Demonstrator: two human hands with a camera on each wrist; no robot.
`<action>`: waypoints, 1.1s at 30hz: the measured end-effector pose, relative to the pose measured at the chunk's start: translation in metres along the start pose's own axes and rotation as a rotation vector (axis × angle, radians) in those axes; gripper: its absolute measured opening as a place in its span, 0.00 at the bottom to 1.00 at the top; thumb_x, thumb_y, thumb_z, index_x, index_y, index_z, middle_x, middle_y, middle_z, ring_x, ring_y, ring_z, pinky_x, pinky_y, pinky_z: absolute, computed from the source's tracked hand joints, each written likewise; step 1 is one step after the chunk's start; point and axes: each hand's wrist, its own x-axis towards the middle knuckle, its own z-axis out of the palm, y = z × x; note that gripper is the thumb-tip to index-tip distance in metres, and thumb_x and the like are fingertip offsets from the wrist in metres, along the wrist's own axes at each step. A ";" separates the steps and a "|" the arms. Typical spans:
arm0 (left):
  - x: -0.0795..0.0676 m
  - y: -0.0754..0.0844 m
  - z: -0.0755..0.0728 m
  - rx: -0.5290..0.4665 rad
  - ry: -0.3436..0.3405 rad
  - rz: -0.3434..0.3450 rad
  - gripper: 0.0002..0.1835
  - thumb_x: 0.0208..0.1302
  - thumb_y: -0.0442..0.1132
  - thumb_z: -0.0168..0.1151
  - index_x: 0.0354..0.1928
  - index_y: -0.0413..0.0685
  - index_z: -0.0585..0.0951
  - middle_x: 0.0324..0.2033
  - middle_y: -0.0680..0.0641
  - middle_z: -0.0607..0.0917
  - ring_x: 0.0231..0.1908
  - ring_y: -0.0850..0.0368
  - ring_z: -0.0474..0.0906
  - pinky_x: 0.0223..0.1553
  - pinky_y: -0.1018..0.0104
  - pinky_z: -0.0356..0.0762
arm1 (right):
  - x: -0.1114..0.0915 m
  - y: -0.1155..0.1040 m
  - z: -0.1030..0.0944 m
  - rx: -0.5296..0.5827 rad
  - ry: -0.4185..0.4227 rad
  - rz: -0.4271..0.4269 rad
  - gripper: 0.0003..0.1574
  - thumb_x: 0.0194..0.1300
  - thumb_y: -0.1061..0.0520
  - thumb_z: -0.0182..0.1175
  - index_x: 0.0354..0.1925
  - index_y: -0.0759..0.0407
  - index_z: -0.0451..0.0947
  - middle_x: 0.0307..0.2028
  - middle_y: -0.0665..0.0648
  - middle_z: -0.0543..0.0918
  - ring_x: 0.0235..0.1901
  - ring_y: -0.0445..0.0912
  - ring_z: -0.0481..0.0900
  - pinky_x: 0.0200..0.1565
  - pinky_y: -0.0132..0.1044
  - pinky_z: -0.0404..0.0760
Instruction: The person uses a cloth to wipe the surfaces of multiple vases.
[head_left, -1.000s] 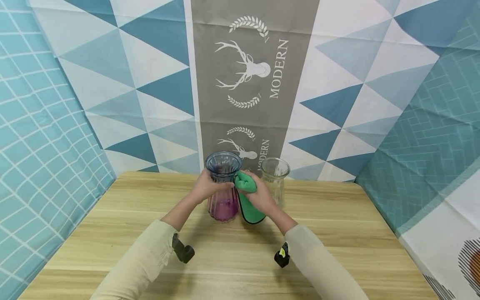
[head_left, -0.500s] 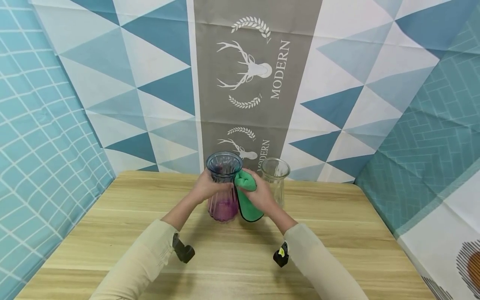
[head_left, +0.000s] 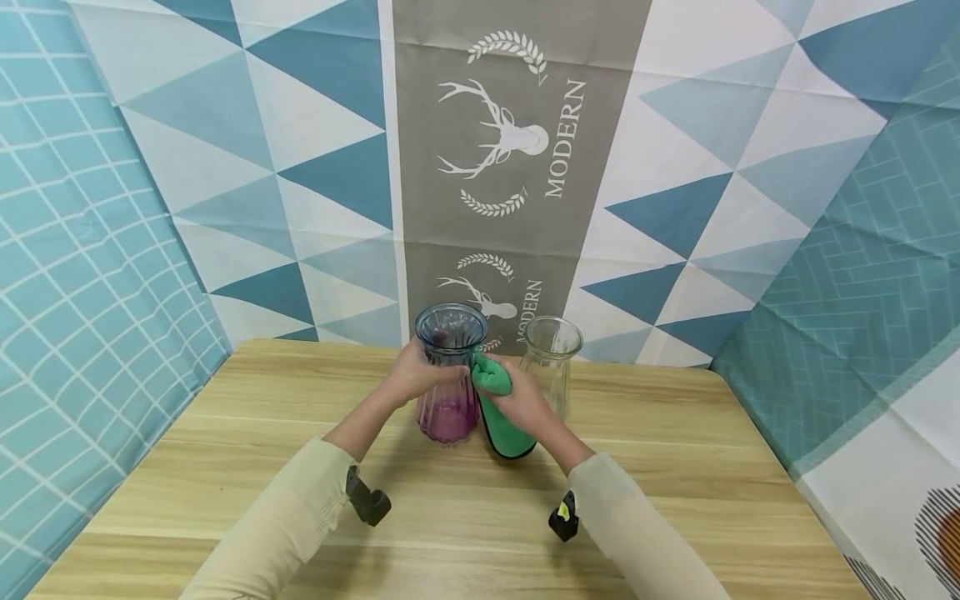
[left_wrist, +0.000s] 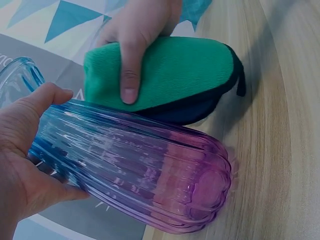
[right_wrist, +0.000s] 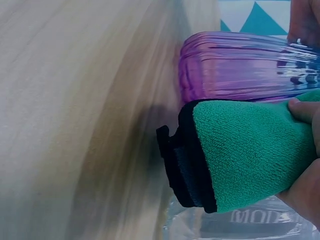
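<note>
A ribbed glass vase, blue at the top and pink-purple at the base, stands upright near the back of the table. My left hand grips it below the flared rim, thumb across the front in the head view. My right hand holds a folded green cloth with black edging against the vase's right side. In the left wrist view the right thumb lies flat over the cloth, which runs along the vase's ribs. The right wrist view shows the cloth beside the purple base.
A clear glass vase stands just right of and behind my right hand. The wooden table stretches toward me. Close behind the vases hangs a patterned backdrop, with tile-print sheets at both sides.
The cloth has shifted slightly down and to the right along the vase's side with my right hand. My left hand keeps its grip on the vase.
</note>
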 end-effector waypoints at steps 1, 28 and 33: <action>0.000 0.000 0.000 0.001 0.000 -0.001 0.45 0.47 0.34 0.71 0.68 0.41 0.58 0.61 0.34 0.70 0.62 0.39 0.66 0.62 0.46 0.66 | -0.001 0.002 0.001 -0.010 -0.008 0.000 0.36 0.57 0.60 0.66 0.63 0.50 0.68 0.59 0.59 0.75 0.59 0.54 0.73 0.58 0.51 0.73; -0.005 0.003 -0.001 0.081 0.021 -0.060 0.44 0.47 0.40 0.72 0.66 0.42 0.61 0.60 0.36 0.71 0.64 0.41 0.64 0.64 0.45 0.63 | 0.002 -0.008 -0.005 0.106 0.083 -0.046 0.37 0.55 0.63 0.66 0.63 0.53 0.67 0.62 0.60 0.73 0.60 0.56 0.71 0.60 0.53 0.71; -0.005 0.005 -0.002 0.066 0.012 -0.054 0.43 0.47 0.38 0.71 0.66 0.41 0.61 0.60 0.35 0.72 0.63 0.41 0.66 0.64 0.46 0.64 | 0.003 -0.015 -0.008 0.092 0.114 -0.057 0.37 0.54 0.62 0.67 0.62 0.52 0.68 0.60 0.60 0.74 0.59 0.56 0.72 0.59 0.53 0.72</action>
